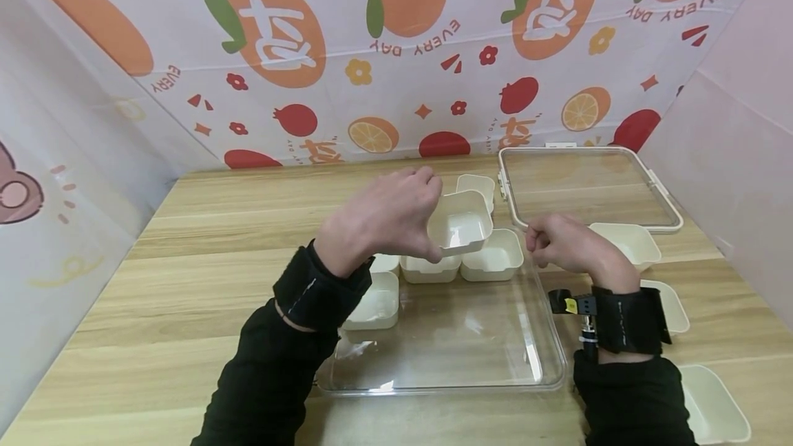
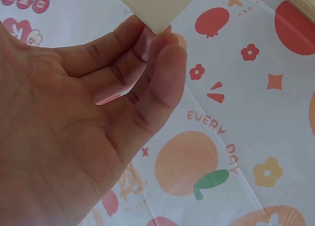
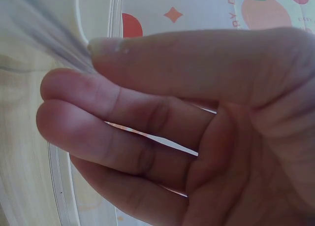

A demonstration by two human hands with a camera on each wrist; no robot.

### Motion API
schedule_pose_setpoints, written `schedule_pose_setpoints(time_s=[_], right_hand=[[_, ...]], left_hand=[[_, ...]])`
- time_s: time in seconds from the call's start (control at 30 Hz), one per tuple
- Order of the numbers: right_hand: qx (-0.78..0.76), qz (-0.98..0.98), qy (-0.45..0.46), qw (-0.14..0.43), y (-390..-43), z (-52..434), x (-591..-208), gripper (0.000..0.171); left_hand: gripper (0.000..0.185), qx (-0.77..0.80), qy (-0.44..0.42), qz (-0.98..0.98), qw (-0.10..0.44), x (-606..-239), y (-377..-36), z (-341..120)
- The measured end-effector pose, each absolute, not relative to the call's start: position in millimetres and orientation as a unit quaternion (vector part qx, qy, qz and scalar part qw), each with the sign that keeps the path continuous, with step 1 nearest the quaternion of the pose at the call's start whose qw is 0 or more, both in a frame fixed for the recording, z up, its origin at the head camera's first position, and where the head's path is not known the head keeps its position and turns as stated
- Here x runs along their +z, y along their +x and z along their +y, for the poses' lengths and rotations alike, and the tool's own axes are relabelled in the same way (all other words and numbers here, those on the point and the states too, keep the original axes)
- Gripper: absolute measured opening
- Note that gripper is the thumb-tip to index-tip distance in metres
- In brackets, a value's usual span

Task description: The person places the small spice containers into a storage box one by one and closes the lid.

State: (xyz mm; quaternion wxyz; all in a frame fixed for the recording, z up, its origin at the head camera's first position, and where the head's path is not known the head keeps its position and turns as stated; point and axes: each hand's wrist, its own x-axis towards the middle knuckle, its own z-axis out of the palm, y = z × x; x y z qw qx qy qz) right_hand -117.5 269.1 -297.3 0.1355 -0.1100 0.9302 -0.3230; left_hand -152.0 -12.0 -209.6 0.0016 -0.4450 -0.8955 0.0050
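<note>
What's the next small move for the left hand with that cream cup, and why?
Probably lower the cream cup into the clear tray beside the cups already there. The left hand holds it in the air, tilted, above the back row, and the tray's near part is bare. The right hand grips the tray's right rim, seemingly steadying it.

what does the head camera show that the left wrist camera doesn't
Only the head view shows the wooden table, the clear tray with cream cups seated in it, the clear lid, and the right hand pinching the tray's edge. Only the left wrist view shows the fingers from the palm side. Both show the left hand pinching a cream cup in front of the fruit-print backdrop.
</note>
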Motion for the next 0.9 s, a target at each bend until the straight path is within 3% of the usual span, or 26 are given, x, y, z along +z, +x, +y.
schedule_pose_setpoints(time_s=[0.67,0.9], right_hand=[[-0.317,0.932,-0.121,0.127,-115.5,268.4,-296.9,0.016],[-0.321,0.930,-0.120,0.131,-115.7,269.3,-297.0,0.015]], left_hand=[[0.053,0.035,-0.493,-0.868,0.049,-220.2,-130.3,-16.9],[0.055,0.043,-0.491,-0.870,0.025,-225.4,-123.9,-14.5]])
